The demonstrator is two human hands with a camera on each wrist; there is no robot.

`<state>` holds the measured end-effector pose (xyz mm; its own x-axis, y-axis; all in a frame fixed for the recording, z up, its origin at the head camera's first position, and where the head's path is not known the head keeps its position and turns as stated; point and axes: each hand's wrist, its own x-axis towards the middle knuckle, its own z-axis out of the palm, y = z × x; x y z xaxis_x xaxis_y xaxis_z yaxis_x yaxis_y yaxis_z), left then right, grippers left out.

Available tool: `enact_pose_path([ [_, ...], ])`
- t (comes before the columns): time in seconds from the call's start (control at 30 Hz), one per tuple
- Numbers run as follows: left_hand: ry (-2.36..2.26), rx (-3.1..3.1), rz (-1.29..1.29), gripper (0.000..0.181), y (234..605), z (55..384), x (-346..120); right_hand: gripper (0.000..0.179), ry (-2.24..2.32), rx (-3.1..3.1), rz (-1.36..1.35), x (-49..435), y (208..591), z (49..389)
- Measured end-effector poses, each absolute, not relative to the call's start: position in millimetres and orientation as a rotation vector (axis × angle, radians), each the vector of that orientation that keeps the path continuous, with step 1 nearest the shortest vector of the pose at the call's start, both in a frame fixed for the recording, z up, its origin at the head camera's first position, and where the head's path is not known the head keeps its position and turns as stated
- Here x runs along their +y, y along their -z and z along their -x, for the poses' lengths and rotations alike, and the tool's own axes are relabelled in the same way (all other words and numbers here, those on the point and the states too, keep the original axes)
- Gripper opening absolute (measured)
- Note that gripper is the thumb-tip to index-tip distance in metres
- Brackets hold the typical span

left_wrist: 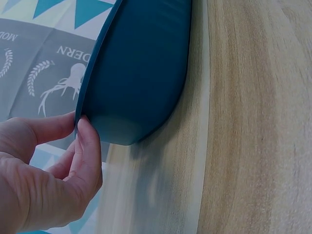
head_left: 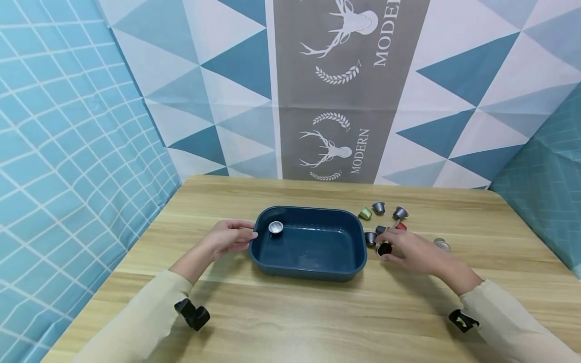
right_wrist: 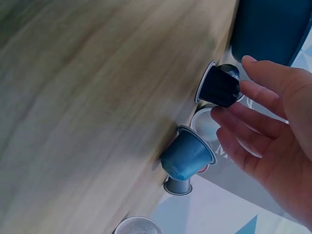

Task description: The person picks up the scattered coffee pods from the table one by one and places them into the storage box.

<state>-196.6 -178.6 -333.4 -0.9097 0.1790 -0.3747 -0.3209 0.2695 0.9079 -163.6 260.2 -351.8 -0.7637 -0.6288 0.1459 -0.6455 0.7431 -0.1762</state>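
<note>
A dark blue rectangular basin (head_left: 308,247) sits on the table with one coffee capsule (head_left: 275,227) inside, silver lid up. My left hand (head_left: 230,238) pinches the basin's left rim between thumb and fingers, as the left wrist view also shows. At the basin's right side, my right hand (head_left: 415,252) reaches over a group of coffee capsules. Its fingertips are right at a black capsule (right_wrist: 218,86), with the thumb apart from it and the fingers loosely bent. A blue capsule (right_wrist: 187,153) lies beside that hand's lower fingers.
Around the right hand lie a green capsule (head_left: 365,213), two silver-grey capsules (head_left: 379,207) behind, and a red one (head_left: 401,226) partly hidden by the hand. Another capsule (head_left: 442,244) lies farther right. Patterned cloth (head_left: 236,91) hangs behind the wooden table (head_left: 290,322).
</note>
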Motion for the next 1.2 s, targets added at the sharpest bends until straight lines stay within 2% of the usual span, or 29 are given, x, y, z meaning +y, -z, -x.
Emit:
enact_pose_path([
  [0.63, -1.696, 2.107, 0.117, 0.048, 332.7, 199.5, -179.3, 0.023, -0.264, -2.786, -1.11, 260.9, 360.4, 166.3],
  [1.2, -1.704, 2.118, 0.135, 0.048, 335.0, 197.6, -179.7, 0.029, -0.304, -2.655, -0.998, 255.5, 353.7, 155.8],
])
